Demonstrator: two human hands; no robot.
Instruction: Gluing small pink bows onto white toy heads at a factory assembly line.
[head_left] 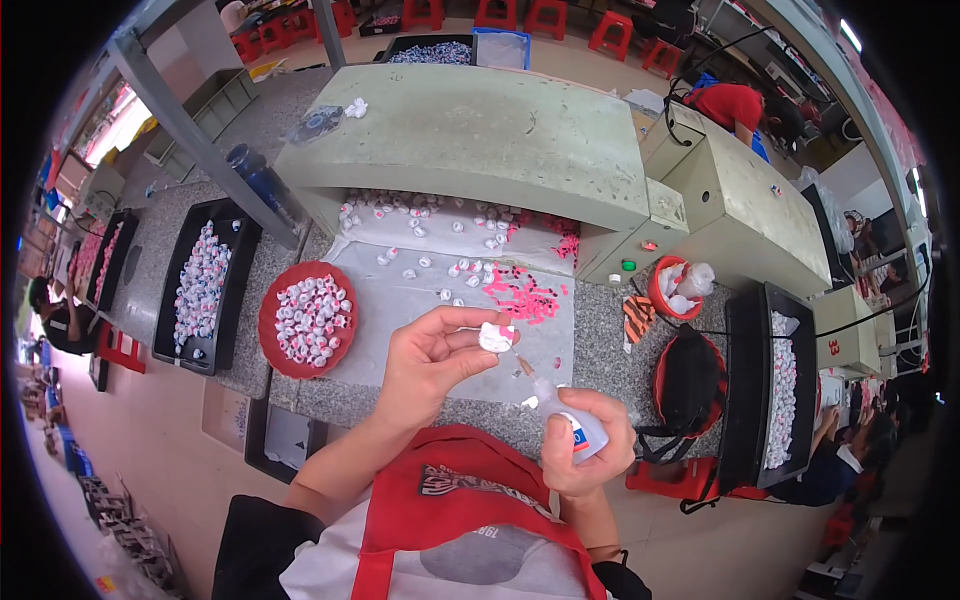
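Between the thumb and fingers of my left hand (420,365) is a small rounded white piece (492,339) with a pink patch on its side. My right hand (570,478) grips a translucent squeeze bottle (590,432) with a blue-and-white label. The bottle's thin nozzle is tilted up toward the white piece; whether its tip touches cannot be made out. Beyond my hands, loose pink pieces (525,297) lie in a heap on a pale sheet (375,320). Several similar white pieces (447,295) are scattered beside them and under the machine's hood.
A grey-green hooded machine (470,120) spans the bench ahead. On the left are a red bowl (268,345) and a black tray (170,340), both holding white pieces. To the right stand a black bag (690,380), a small red tub (660,300) and another black tray (745,400).
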